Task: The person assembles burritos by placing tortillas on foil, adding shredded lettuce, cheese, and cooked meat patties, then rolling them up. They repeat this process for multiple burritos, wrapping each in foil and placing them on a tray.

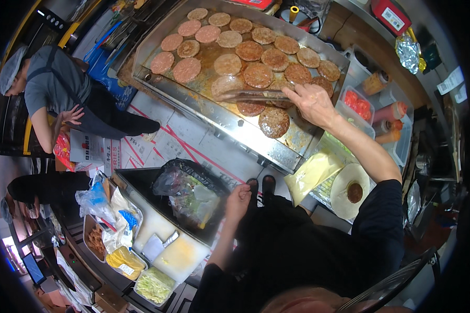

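My right hand (pixel 312 101) is closed round metal tongs (pixel 256 95), which reach left over the griddle (pixel 206 99). Their tips are by a light brown patty (pixel 225 86) near the griddle's front edge; whether they grip it I cannot tell. Several round patties cover the hot plate. Those at the left, such as one pink patty (pixel 186 70), look raw, while the middle and right ones, like the glossy patty (pixel 274 122) at the front, are browned. My left hand (pixel 238 198) hangs low in a loose fist beside a black-lined bin (pixel 164 167), with nothing visible in it.
Right of the griddle stand a tub of sliced tomatoes (pixel 356 106), sauce bottles (pixel 390 113) and a flatbread with a patty (pixel 344 195). A cutting board (pixel 180 258) with a scraper (pixel 154 247) and shredded lettuce (pixel 155 285) lie lower left. A co-worker (pixel 73 94) stands at left.
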`<state>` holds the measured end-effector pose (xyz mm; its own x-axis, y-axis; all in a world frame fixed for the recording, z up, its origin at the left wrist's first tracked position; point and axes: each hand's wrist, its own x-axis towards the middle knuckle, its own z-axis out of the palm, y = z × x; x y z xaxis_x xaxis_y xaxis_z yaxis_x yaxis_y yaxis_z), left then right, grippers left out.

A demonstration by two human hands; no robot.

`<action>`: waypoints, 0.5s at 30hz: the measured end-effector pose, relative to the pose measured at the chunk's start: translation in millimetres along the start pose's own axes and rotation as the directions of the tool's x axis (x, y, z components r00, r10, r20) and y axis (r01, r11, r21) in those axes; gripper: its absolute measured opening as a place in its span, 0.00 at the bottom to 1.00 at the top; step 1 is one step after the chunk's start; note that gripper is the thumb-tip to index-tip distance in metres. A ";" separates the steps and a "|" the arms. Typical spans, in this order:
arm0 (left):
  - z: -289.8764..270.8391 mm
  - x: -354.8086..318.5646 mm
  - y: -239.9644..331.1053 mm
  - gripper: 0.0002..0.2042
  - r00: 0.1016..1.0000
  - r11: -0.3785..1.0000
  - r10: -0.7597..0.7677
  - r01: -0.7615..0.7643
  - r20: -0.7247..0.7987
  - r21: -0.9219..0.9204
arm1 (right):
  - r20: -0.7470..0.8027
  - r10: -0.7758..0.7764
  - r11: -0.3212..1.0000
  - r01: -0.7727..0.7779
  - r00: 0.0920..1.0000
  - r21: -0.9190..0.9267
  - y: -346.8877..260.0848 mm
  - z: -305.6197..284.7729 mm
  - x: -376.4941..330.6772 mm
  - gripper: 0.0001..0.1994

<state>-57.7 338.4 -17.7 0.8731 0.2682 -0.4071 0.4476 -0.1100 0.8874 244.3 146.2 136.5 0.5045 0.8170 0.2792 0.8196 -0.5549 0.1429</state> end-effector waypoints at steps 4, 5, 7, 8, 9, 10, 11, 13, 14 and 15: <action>1.3 4.9 20.5 0.09 1.000 0.993 -0.029 0.029 -0.002 0.112 | 0.040 0.057 0.995 -0.060 0.998 0.082 -1.4 -6.9 -2.3 0.21; 1.3 7.5 23.2 0.09 0.999 0.989 -0.039 0.040 -0.009 0.144 | 0.037 0.072 0.990 -0.076 0.997 0.120 -1.0 -10.6 1.9 0.21; 2.2 8.0 12.9 0.09 1.000 0.999 -0.006 0.006 -0.007 0.054 | 0.171 0.148 0.977 -0.170 0.974 0.125 -2.5 -23.3 9.1 0.21; 4.0 7.7 9.6 0.09 1.000 1.000 0.011 -0.011 -0.017 0.003 | 0.193 0.175 0.973 -0.199 0.966 0.116 1.7 -26.8 6.5 0.22; 6.9 -0.4 14.4 0.09 0.999 0.994 0.030 -0.027 -0.019 0.107 | 0.206 0.178 0.969 -0.208 0.962 0.134 0.9 -25.7 6.3 0.22; 23.2 6.7 -16.2 0.09 0.998 0.996 0.059 -0.058 -0.003 0.072 | 0.258 0.236 0.946 -0.282 0.937 0.159 8.5 -36.3 1.2 0.22; 31.7 10.1 -26.0 0.09 0.976 0.976 0.215 -0.216 0.014 0.032 | 0.198 0.271 0.938 -0.305 0.942 0.167 13.3 -47.5 -11.7 0.21; 29.2 6.2 -28.1 0.09 0.979 0.981 0.106 -0.075 0.174 -0.177 | 0.293 0.405 0.815 -0.487 0.866 0.315 19.2 -57.4 -24.6 0.22; 33.3 -1.2 -35.5 0.09 0.977 0.978 0.206 -0.204 0.045 -0.049 | 0.198 0.328 0.733 -0.381 0.924 0.563 51.2 -19.1 -40.0 0.22; 14.7 -10.6 -9.7 0.09 0.988 0.988 0.152 -0.151 0.005 -0.042 | 0.050 0.345 0.683 -0.287 0.937 0.672 84.1 31.8 -36.5 0.20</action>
<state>-68.5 322.5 -25.2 0.9318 0.2437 -0.2690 0.3020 -0.1093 0.9470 303.4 74.7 108.2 0.7691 0.5821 0.2638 0.5974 -0.5081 -0.6205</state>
